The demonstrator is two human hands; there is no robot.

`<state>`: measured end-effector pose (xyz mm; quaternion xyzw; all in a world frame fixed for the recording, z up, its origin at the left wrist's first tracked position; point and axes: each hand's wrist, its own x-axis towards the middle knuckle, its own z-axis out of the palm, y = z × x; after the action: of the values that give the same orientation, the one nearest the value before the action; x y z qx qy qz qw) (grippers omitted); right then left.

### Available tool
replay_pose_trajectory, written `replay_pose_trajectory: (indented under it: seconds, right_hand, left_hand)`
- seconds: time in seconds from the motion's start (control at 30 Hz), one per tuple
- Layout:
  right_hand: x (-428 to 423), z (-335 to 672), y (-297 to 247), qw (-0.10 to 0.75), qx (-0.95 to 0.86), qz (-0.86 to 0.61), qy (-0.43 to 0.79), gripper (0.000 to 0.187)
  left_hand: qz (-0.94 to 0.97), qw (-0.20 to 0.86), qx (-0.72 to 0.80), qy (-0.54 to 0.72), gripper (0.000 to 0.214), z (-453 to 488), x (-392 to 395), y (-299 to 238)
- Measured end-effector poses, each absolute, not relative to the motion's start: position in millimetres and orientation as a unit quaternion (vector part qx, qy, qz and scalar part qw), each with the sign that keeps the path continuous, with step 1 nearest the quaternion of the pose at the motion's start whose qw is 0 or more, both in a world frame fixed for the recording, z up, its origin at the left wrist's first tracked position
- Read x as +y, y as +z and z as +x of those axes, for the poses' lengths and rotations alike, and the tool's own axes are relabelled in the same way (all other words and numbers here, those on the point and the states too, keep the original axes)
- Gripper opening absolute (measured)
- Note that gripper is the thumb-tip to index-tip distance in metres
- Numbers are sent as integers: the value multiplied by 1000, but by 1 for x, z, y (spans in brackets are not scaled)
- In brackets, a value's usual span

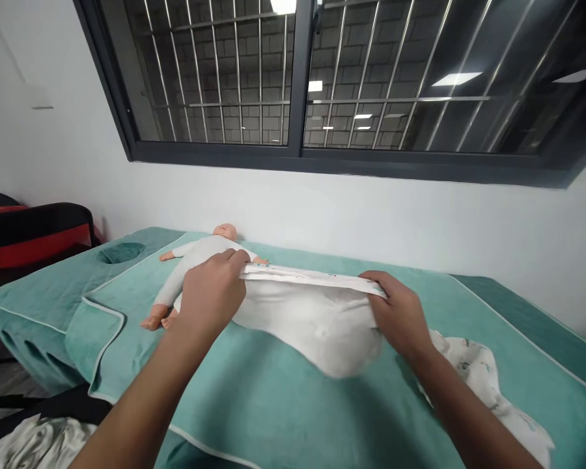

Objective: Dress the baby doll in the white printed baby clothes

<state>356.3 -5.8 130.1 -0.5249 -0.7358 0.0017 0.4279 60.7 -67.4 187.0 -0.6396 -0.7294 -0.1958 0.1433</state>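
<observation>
My left hand (215,281) and my right hand (398,306) are closed on the two ends of the upper edge of a white cloth (307,319). This edge is stretched almost straight between them, folded and lightly printed. Below it the plain fabric hangs down, deepest and rounded towards the right. Whether it is a garment I cannot tell. Behind my left hand a baby doll (209,247) in a pale suit lies on its back, partly covered by my hand and arm. To the right, a crumpled white printed cloth (473,371) lies partly behind my right forearm.
A green padded bed (283,397) with a light-piped cover runs along the white wall (342,215). It has a hole (122,253) at its left end. A red and black chair (34,241) stands at the left. Patterned fabric (39,443) lies bottom left. Above is a barred window (297,78).
</observation>
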Motion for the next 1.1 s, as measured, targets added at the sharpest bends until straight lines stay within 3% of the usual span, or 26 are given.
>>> replay_pose_trajectory:
  seconds: [0.2,0.37,0.5,0.6,0.7,0.8,0.93,1.1]
  right_hand:
    - [-5,397,138,381,-695,-610,-18,33]
    - [20,393,146,219,-682,-694,-77,32]
    - [72,376,115,138,-701,-697,-63,33]
    - [114,358,80,147,-696,-700,-62,35]
    - [139,332,43,223,-668,-698,-131,43]
    - [146,305,9,265,-748,-597,-115,41]
    - [159,281,-17,179,-774,-607,33,36]
    - [188,272,-16,121,-741,-659,30,48]
  left_hand:
    - [-610,109,-736,-271,25,49,-58,172]
    - [-613,74,-764,-185,27,44,-20,160]
    - [-641,43,-756,-124,25,41,50,127]
    - [-621,52,-773,-120,27,51,102,92]
    - [-613,90,-771,-145,32,77,132,52]
    - [-711,111,-673,-171,29,104,143,11]
    - [-734,34,-647,-205,25,115,158,-22]
    - [-716,39,-662,-219,38,106,174,-28]
